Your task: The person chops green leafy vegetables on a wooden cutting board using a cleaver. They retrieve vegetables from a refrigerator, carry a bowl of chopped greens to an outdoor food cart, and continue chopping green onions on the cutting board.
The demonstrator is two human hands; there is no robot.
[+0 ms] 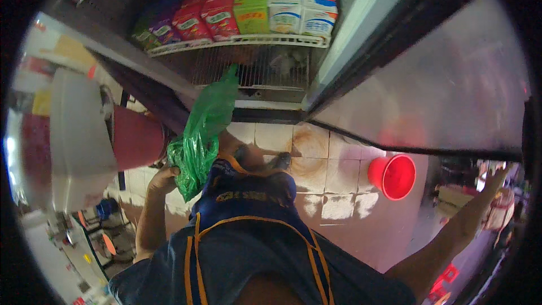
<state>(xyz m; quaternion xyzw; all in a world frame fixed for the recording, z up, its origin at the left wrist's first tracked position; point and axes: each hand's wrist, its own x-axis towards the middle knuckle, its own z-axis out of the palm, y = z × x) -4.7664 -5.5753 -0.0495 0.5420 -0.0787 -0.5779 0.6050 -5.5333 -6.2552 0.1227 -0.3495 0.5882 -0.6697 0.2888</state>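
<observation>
My left hand (164,179) grips a crumpled green plastic bag (199,131). The bag stretches up and forward from it towards the lower shelf of an open display fridge. My right arm reaches out to the far right; my right hand (497,178) is small and blurred at the picture's edge, close to the outer end of the fridge's glass door (440,80), and I cannot tell whether it touches it. On a white wire shelf (237,42) stand rows of drink cartons: white (318,21), yellow-green (253,17), red (220,21) and purple (164,30).
A red plastic bucket (398,177) stands on the tiled floor (311,173) below the door. At the left are a large whitish container (80,144) and a dark red object (137,137). Behind the bag's tip is a lower wire rack (262,67).
</observation>
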